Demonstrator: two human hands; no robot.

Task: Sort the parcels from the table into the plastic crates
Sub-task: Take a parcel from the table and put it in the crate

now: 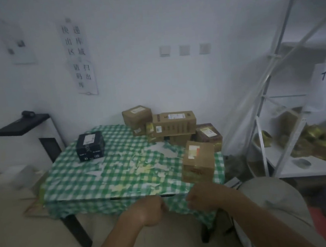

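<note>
**Nearest parcel: forward and right of the hands**

Currently logged, largest first.

Table (88,180): green-checked cloth, near edge just ahead of both hands.

Stack of brown cartons (174,123): far right corner, several boxes touching, well apart from the hands.

Taped brown carton (198,161): right edge, upright, long axis running away from the viewer; the closest parcel.

Black box (90,146): far left, standing alone.

Left hand (149,212): fingers curled, at the cloth's hanging edge; holding nothing that can be made out.

Right hand (200,197): likewise curled; nearer the taped carton, so likely the first to reach it.

Plastic crates: none in view.
</note>
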